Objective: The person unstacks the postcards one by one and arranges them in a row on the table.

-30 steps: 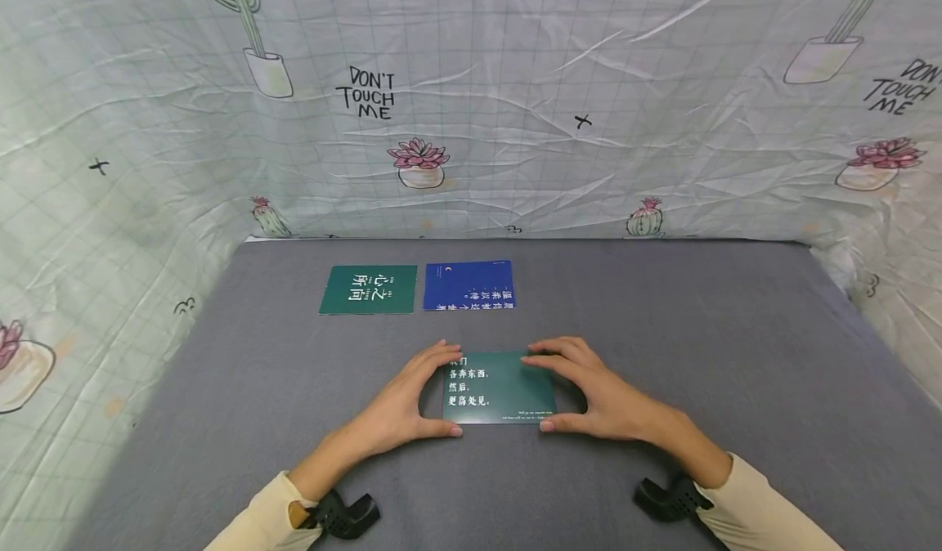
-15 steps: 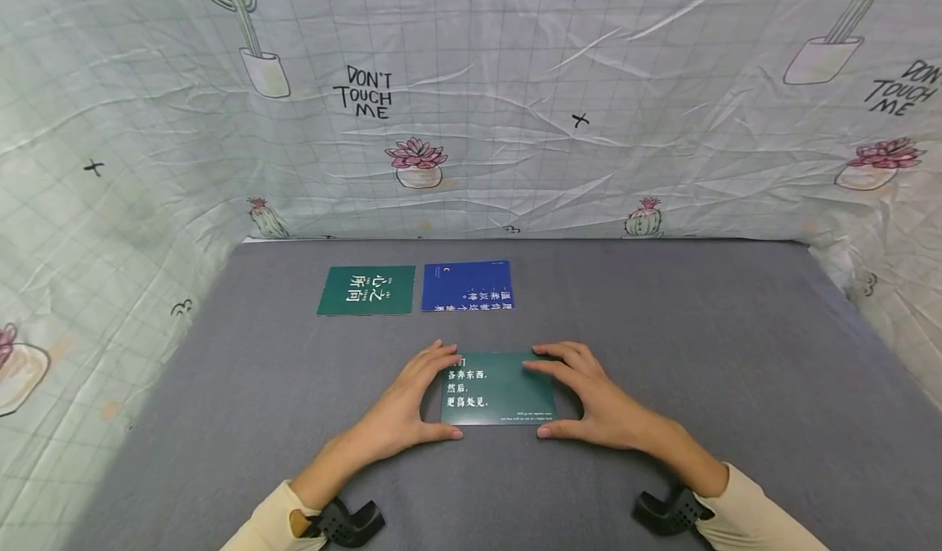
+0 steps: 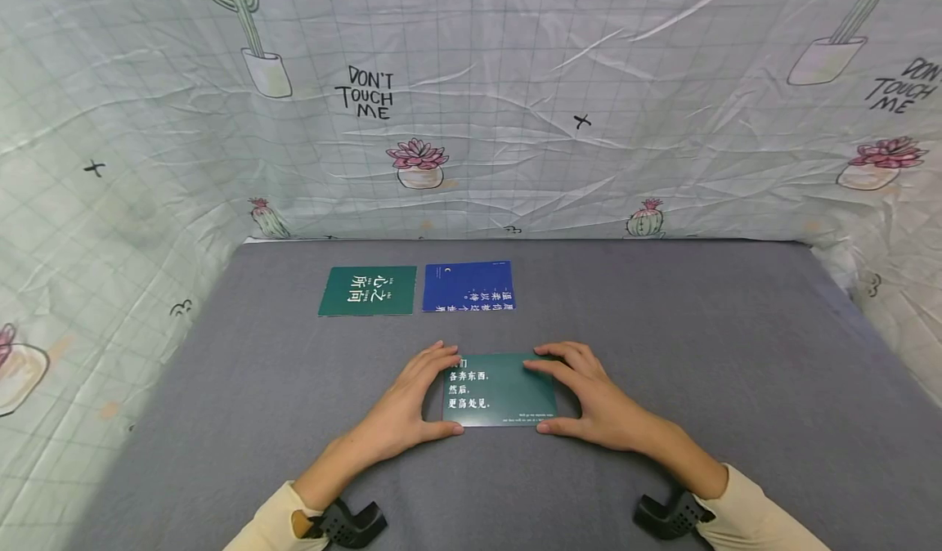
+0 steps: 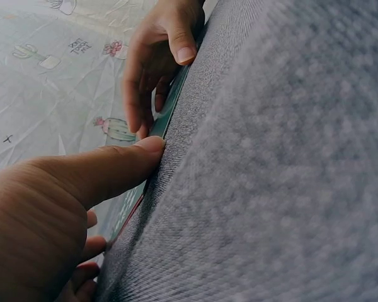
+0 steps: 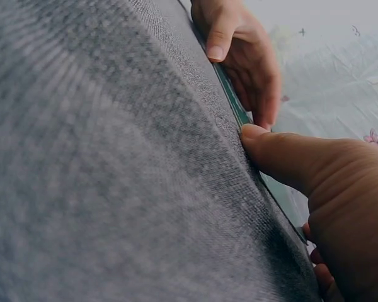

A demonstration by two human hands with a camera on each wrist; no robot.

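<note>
Head view: left hand [image 3: 397, 412] and right hand [image 3: 611, 408] grip one near card [image 3: 508, 391] between them.
Fingers, well parted from thumbs, span its ends; beyond them lie one green card [image 3: 338, 291] and one blue card [image 3: 459, 285].

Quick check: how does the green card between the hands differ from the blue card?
The near green card is dark green, the blue card deep blue. The left hand and right hand hold the near green card by its edges; no hand touches the blue card. The near green card's writing is upright in the head view; the blue card's is upside down. Both are rectangular with white print.
</note>
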